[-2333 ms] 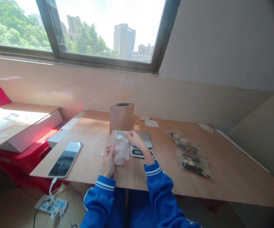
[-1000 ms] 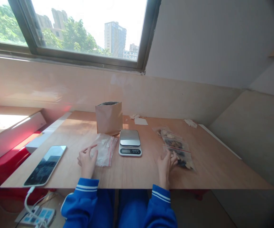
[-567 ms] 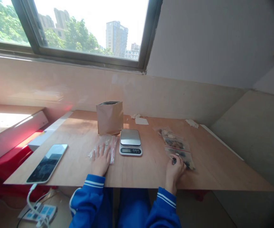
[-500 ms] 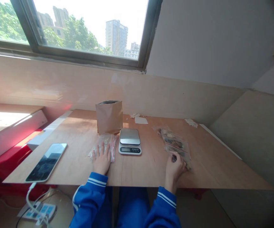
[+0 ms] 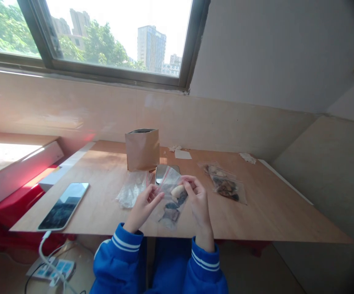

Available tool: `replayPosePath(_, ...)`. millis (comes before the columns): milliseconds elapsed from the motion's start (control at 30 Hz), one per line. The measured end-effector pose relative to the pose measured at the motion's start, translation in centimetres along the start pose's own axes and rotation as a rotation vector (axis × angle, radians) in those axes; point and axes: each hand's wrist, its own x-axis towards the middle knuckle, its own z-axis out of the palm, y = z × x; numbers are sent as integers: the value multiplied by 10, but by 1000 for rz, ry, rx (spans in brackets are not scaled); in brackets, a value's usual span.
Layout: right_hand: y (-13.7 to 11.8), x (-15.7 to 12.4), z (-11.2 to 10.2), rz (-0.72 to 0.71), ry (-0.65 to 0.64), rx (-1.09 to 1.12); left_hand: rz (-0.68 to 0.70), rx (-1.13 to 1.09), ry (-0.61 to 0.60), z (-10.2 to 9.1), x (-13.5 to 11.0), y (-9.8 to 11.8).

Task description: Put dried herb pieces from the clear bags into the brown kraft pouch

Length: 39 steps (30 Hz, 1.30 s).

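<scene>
my clear zip bag (image 5: 172, 208) shows pale and dark chunks (image 5: 177, 194); my left hand (image 5: 143, 210) and right hand (image 5: 199, 202) pinch it near the top, fingers half curled.

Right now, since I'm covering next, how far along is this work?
Done: a clear zip bag lies crumpled, apparently empty. In hand: the left hand and right hand hold a zip bag of pale and dark pieces. Remaining: filled zip bags lie at right; the kraft pouch stands upright.

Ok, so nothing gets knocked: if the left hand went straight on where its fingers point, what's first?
The clear zip bag, whose edge the left hand already seems to touch; the right hand lies beyond it, though depth is hard to judge.
</scene>
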Motion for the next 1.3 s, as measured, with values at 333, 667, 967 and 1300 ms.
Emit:
replayPosePath(333,-2,-10,44,-65,-199,-190,-47,-311,136,6,-1,2)
replayPosePath(667,-6,-18,64,-57,-262,-149,-97,-376,233,-3,-1,0)
replayPosePath(967,-1,-21,68,-90,-225,-277,-25,-50,216,-9,-3,4)
replayPosePath(1300,2,-20,67,-45,-181,-322,-30,89,198,-7,-4,5)
